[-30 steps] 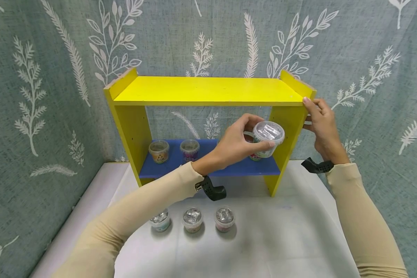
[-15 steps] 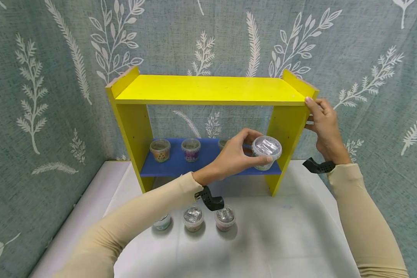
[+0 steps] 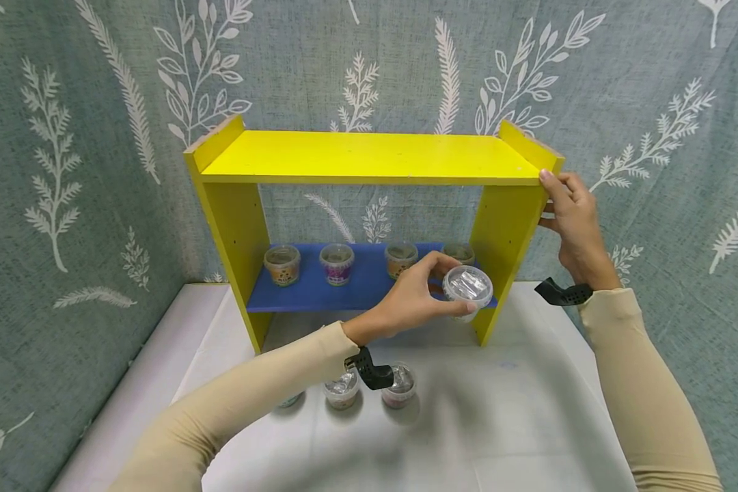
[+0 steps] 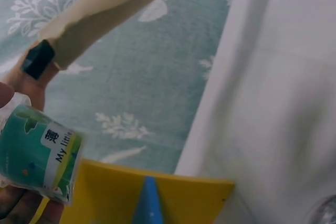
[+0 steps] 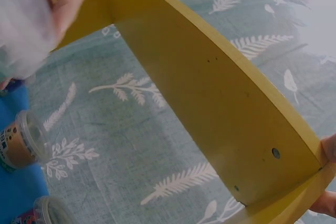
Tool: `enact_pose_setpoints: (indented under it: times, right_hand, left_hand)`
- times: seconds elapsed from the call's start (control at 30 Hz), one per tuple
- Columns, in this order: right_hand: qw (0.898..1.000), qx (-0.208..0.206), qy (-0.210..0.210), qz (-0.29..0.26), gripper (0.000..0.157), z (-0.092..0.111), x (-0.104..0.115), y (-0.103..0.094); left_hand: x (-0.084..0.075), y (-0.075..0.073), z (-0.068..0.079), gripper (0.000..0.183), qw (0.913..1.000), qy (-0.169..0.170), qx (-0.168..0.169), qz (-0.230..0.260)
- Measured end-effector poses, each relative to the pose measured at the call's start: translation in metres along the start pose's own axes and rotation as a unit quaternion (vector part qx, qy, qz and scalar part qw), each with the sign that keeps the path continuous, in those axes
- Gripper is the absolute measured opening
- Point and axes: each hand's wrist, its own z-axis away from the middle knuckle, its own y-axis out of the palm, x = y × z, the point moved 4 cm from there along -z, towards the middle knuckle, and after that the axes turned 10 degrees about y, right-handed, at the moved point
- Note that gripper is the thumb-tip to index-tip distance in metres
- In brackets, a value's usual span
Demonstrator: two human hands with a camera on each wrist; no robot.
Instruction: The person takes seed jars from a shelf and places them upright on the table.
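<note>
The left hand [image 3: 413,299] grips a lidded cup [image 3: 469,282] in front of the shelf's [image 3: 369,157] right end and should hold it level, while the right hand [image 3: 572,222] pinches the shelf's upper right corner, ideally steadying it.

Your head view is bright and crisp. Light falls from above: the top board [image 3: 369,156] of the yellow shelf unit [image 3: 223,253] is brightest, its inner sides darker. Soft shadows lie on the white table [image 3: 529,437], some beside the standing cups [image 3: 398,395]; glints show on the held cup [image 3: 467,287]. Your left wrist view is dimmer and softer, its label [image 4: 39,150] partly readable. Your right wrist view is dim, washed out at top right; the held cup and your left hand [image 5: 69,1] blur at top left. The yellow shelf unit's edges bow in both.
</note>
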Motion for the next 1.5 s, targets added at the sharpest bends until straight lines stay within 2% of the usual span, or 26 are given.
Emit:
enact_pose_setpoints:
  times: [0.43, 0.77, 1.2, 1.5]
  right_hand:
    - [1.0, -0.009, 0.007, 0.009, 0.035, 0.0, -0.002, -0.001]
    - [1.0, -0.01, 0.007, 0.013, 0.037, 0.001, -0.003, 0.0]
    - [1.0, -0.012, 0.01, 0.013, 0.04, 0.001, 0.0, 0.001]
    - [1.0, -0.015, 0.01, 0.014, 0.041, 0.0, 0.001, 0.002]
  left_hand:
    - [0.027, 0.014, 0.017, 0.059, 0.9989, -0.04, 0.022, -0.008]
    - [0.052, 0.028, 0.032, 0.059, 0.9974, -0.068, 0.026, 0.003]
    - [0.07, 0.044, 0.048, 0.059, 0.9942, -0.103, 0.029, 0.013]
    - [0.083, 0.054, 0.054, 0.06, 0.9916, -0.127, 0.025, -0.008]
